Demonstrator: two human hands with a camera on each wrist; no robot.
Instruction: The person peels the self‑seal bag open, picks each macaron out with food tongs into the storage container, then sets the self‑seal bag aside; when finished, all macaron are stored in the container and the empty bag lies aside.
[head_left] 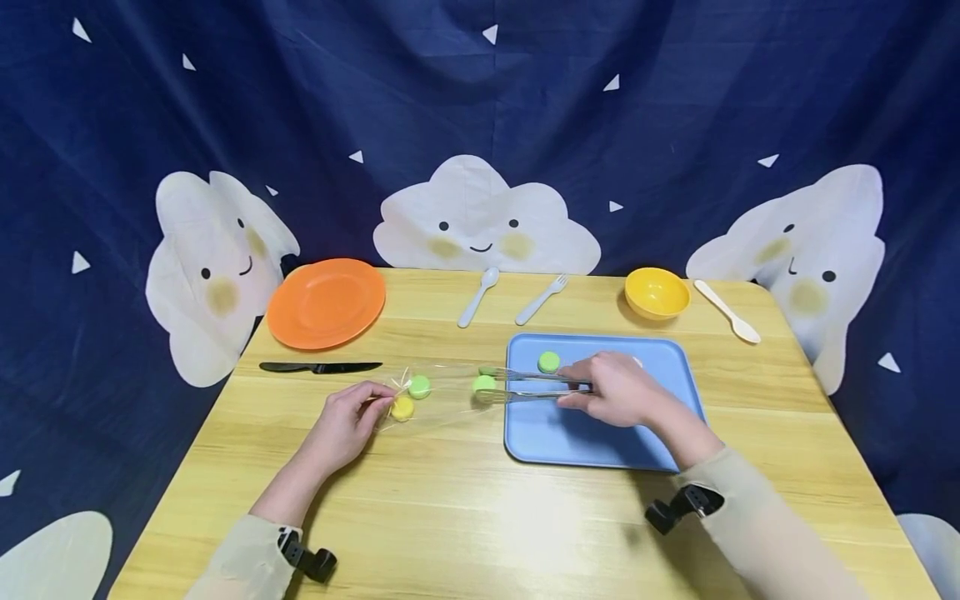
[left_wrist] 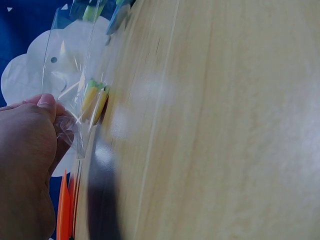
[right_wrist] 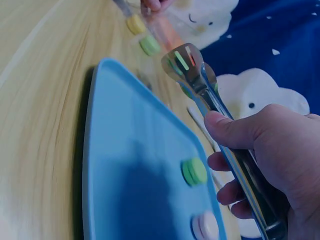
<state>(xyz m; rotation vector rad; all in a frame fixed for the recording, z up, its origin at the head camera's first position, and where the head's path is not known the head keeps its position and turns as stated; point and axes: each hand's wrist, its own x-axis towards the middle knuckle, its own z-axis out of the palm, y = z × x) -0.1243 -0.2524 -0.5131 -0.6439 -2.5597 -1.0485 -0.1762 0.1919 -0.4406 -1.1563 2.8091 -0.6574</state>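
My left hand (head_left: 348, 423) pinches the end of a clear plastic bag (head_left: 450, 375) lying above the table. Inside the bag are a green macaron (head_left: 419, 387) and a yellow macaron (head_left: 402, 407). My right hand (head_left: 611, 387) grips metal tongs (right_wrist: 220, 110), whose tips hold another green macaron (head_left: 483, 384) at the bag's right end. Whether that macaron is within the bag is hard to tell. Below the right hand lies a blue tray (head_left: 585, 448), with one green macaron (right_wrist: 194, 171) and a pale pink macaron (right_wrist: 205, 226) on it.
An orange plate (head_left: 326, 304) stands at the back left, with a black knife (head_left: 320, 367) in front of it. Along the back lie a grey spoon (head_left: 478, 297) and a grey fork (head_left: 542, 300). A yellow bowl (head_left: 657, 293) and a cream spoon (head_left: 727, 312) sit at the back right.
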